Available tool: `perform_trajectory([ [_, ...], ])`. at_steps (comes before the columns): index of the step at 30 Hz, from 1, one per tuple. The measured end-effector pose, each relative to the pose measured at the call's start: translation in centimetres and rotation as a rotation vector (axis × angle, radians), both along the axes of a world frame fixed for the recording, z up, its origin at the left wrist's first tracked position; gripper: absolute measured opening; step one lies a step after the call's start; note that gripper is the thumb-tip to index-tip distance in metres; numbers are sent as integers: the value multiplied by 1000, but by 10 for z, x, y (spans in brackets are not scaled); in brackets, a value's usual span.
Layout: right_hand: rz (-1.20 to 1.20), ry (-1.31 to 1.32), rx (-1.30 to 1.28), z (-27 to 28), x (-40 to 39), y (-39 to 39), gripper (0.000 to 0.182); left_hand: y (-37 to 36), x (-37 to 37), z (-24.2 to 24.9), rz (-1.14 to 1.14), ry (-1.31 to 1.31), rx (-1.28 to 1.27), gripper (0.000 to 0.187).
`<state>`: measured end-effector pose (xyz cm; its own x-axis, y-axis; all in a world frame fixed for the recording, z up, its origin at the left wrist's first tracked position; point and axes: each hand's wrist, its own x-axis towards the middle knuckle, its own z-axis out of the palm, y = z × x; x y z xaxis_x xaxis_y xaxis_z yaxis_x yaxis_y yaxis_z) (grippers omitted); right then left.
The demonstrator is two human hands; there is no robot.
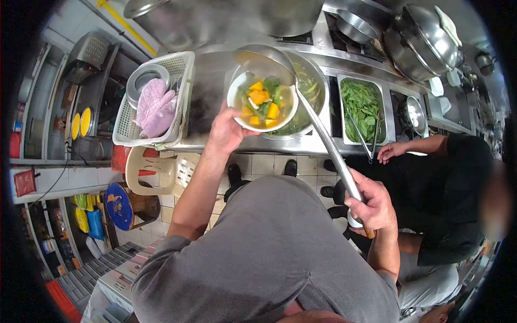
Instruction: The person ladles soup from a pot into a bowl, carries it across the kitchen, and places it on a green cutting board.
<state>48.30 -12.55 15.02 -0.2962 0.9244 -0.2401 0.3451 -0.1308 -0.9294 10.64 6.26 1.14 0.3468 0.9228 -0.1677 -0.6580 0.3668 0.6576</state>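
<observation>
My left hand (pixel 229 129) grips the lower left rim of a white bowl (pixel 233 99), which holds broth, orange chunks and green leaves. Beneath and behind the bowl stands a large metal pot (pixel 323 94) with greens in liquid. My right hand (pixel 371 202) is wrapped round the handle of a long metal ladle (pixel 331 146). The ladle's round head (pixel 266 56) is tilted over the far side of the bowl, and what it holds is hard to make out. Steam blurs the area to the left of the pot.
Right of the pot, a metal tray (pixel 383 124) holds leafy greens and tongs (pixel 370 151). A co-worker's hand (pixel 392 152) is beside it. On the left, a white basket (pixel 186 91) holds a pink mitt (pixel 156 107). A beige chair (pixel 141 172) stands below the counter.
</observation>
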Motion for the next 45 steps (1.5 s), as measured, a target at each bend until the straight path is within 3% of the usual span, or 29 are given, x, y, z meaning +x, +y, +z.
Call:
perform_trajectory([
  [6, 62, 131, -4, -9, 1, 6, 70, -3, -15, -1, 45, 78, -103, 59],
  [10, 123, 206, -21, -12, 2, 9, 71, -9, -13, 10, 5, 87, -131, 65],
  [14, 0, 460, -178, -7, -1, 6, 70, -10, -16, 4, -45, 60, -109, 65],
  [17, -75, 570, -112, -23, 3, 12, 69, -6, -27, -1, -83, 49, -49, 60],
  [19, -93, 629, -123, -24, 4, 26, 69, -2, -34, -2, -177, 7, -27, 67],
  [27, -217, 833, -494, -64, 13, 46, 63, 4, -30, -4, -234, -64, -102, 74],
  [32, -174, 989, -533, -65, 12, 43, 63, 2, -25, -2, -207, -39, -108, 75],
  [39, -141, 1026, -517, -67, 23, 54, 63, 2, -28, -5, -193, -63, -92, 74],
  [45, -58, 864, -417, -52, 33, 60, 67, -8, -31, -10, -98, -30, -79, 75],
])
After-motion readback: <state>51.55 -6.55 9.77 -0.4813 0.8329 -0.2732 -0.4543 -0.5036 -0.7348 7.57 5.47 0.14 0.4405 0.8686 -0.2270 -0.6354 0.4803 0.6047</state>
